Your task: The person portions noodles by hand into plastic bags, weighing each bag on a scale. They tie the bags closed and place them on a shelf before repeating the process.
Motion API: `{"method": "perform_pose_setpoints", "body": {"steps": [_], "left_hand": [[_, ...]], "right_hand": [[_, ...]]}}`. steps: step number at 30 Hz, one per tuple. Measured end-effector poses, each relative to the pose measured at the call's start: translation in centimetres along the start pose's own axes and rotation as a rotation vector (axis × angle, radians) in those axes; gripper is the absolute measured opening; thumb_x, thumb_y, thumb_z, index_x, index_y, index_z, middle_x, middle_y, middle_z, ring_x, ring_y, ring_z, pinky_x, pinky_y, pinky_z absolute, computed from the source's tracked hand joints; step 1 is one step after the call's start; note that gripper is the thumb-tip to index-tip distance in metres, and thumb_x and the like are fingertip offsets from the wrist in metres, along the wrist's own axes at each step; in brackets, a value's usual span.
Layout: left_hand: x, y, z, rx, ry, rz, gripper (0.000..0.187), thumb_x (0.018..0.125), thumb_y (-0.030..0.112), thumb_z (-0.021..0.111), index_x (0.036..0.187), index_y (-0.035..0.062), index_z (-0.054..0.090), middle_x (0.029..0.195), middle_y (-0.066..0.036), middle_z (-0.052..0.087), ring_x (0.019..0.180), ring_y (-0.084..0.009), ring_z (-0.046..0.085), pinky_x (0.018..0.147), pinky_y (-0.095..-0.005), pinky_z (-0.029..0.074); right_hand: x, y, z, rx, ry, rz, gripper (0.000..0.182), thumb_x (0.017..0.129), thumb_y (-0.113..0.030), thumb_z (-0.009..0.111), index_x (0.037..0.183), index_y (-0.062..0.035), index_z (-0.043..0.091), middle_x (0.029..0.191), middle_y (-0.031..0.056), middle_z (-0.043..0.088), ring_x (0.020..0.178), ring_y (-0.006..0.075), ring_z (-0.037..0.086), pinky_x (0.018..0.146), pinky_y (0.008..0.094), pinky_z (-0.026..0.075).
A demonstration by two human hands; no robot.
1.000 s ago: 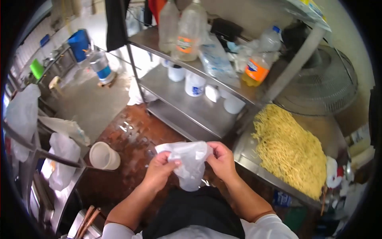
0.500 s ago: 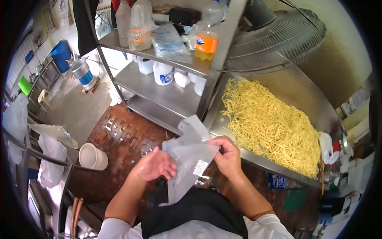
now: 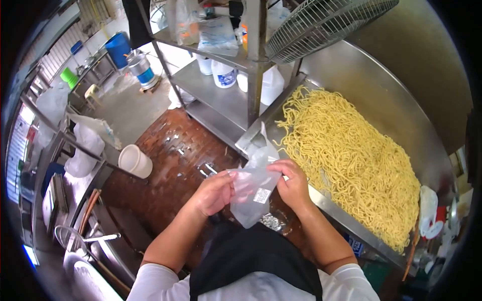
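Note:
A clear plastic bag with a small white printed label hangs between my two hands, in front of my black apron. My left hand is closed on the bag's left edge, its fingers partly behind the film. On the other side, my right hand pinches the upper right edge between thumb and fingers. A loose part of the bag sticks up above the hands. Just right of my right hand, a wide heap of yellow noodles lies in a large metal tray.
A metal shelf with bottles and jugs stands ahead, beside a large fan. A white bucket is on the wet brick floor to the left. Nearer on the left, a strainer rests by a metal counter.
My left hand, open and beside the bag before, now grips its left edge. Both hands and the bag sit slightly further right. The view has turned, showing more of the noodle tray.

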State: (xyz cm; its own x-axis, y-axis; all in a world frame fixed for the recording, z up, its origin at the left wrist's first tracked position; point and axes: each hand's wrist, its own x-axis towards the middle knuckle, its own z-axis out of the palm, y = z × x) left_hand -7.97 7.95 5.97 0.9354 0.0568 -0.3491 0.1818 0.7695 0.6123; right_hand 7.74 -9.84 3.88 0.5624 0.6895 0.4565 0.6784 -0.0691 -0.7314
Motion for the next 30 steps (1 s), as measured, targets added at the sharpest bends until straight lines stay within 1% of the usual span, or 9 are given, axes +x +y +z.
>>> {"method": "perform_pose_setpoints", "body": {"steps": [7, 9, 11, 13, 15, 17, 20, 26, 30], "left_hand": [[-3.1, -2.4, -0.5, 0.301, -0.385, 0.083, 0.043, 0.094, 0.024, 0.057, 0.128, -0.0021, 0.052, 0.128, -0.017, 0.058, 0.113, -0.0257, 0.060, 0.091, -0.0430, 0.052], [-4.0, -1.1, 0.4, 0.245, -0.395, 0.010, 0.044, 0.093, 0.023, 0.057, 0.128, -0.0026, 0.052, 0.129, -0.019, 0.057, 0.110, -0.0269, 0.062, 0.086, -0.0411, 0.055], [-4.3, -1.2, -2.4, 0.144, -0.270, -0.048, 0.039, 0.092, 0.026, 0.056, 0.120, -0.0022, 0.057, 0.123, -0.025, 0.060, 0.106, -0.0358, 0.065, 0.078, -0.0405, 0.060], [-3.3, -4.1, -8.4, -0.056, -0.056, 0.050, 0.026, 0.094, 0.027, 0.055, 0.104, 0.0033, 0.060, 0.096, -0.011, 0.065, 0.080, -0.0235, 0.066, 0.063, -0.0268, 0.055], [-3.5, -4.7, -8.8, -0.104, 0.042, 0.116, 0.022, 0.094, 0.026, 0.057, 0.100, 0.0050, 0.060, 0.086, -0.005, 0.064, 0.071, -0.0177, 0.064, 0.057, -0.0220, 0.052], [-3.5, -5.2, -6.3, 0.282, 0.577, 0.275, 0.025, 0.090, 0.027, 0.064, 0.104, 0.0055, 0.062, 0.075, 0.001, 0.057, 0.063, -0.0097, 0.054, 0.053, -0.0218, 0.043], [-2.8, -5.5, -6.4, 0.792, 0.710, 0.683, 0.036, 0.087, 0.023, 0.070, 0.114, 0.0020, 0.061, 0.082, 0.001, 0.057, 0.067, -0.0071, 0.054, 0.057, -0.0213, 0.045], [-1.6, -3.7, -5.7, 0.981, 0.450, 0.699, 0.039, 0.091, 0.027, 0.065, 0.118, -0.0015, 0.061, 0.104, -0.007, 0.064, 0.092, -0.0120, 0.059, 0.085, -0.0271, 0.046], [-0.7, -2.8, -4.4, 0.400, 0.207, 0.332, 0.029, 0.093, 0.023, 0.064, 0.114, 0.0025, 0.064, 0.107, -0.003, 0.065, 0.100, -0.0128, 0.058, 0.092, -0.0299, 0.044]], "right_hand": [[-2.6, 1.3, 0.2, 0.303, 0.011, 0.190, 0.028, 0.087, 0.002, 0.055, 0.111, -0.0057, 0.065, 0.107, 0.0105, 0.066, 0.094, 0.0261, 0.065, 0.082, 0.0301, 0.052], [-2.2, 0.2, -1.0, 1.086, 0.071, 0.621, 0.024, 0.091, -0.008, 0.058, 0.114, -0.0052, 0.062, 0.106, 0.0111, 0.066, 0.098, 0.0233, 0.063, 0.086, 0.0315, 0.051], [-1.6, 1.4, -1.9, 1.412, -0.077, 0.666, 0.024, 0.091, -0.015, 0.060, 0.113, -0.0047, 0.061, 0.103, 0.0117, 0.066, 0.096, 0.0245, 0.063, 0.086, 0.0331, 0.052], [-2.8, 8.1, -2.2, 1.827, -0.144, 0.976, 0.029, 0.093, -0.030, 0.059, 0.108, -0.0053, 0.061, 0.098, 0.0129, 0.065, 0.091, 0.0279, 0.064, 0.080, 0.0387, 0.054], [-2.1, 4.7, -2.6, 1.886, -0.182, 0.860, 0.028, 0.093, -0.032, 0.059, 0.107, -0.0080, 0.061, 0.099, 0.0129, 0.064, 0.091, 0.0284, 0.063, 0.079, 0.0402, 0.054], [-2.7, 3.1, -1.5, 1.759, 0.017, 0.751, 0.029, 0.094, -0.037, 0.059, 0.104, -0.0097, 0.061, 0.100, 0.0129, 0.063, 0.090, 0.0290, 0.061, 0.079, 0.0412, 0.053], [-2.3, 2.2, -1.2, 2.044, -0.097, 0.791, 0.034, 0.093, -0.038, 0.060, 0.103, -0.0055, 0.060, 0.096, 0.0120, 0.063, 0.090, 0.0290, 0.061, 0.081, 0.0384, 0.051], [-1.7, 3.1, -1.3, 2.062, -0.502, 0.909, 0.033, 0.094, -0.035, 0.056, 0.104, -0.0042, 0.059, 0.094, 0.0095, 0.064, 0.088, 0.0290, 0.061, 0.083, 0.0380, 0.050], [-2.6, 3.8, -1.9, 1.979, -0.586, 1.003, 0.027, 0.101, -0.038, 0.042, 0.104, -0.0153, 0.056, 0.094, 0.0103, 0.059, 0.084, 0.0305, 0.058, 0.070, 0.0463, 0.051]]}}
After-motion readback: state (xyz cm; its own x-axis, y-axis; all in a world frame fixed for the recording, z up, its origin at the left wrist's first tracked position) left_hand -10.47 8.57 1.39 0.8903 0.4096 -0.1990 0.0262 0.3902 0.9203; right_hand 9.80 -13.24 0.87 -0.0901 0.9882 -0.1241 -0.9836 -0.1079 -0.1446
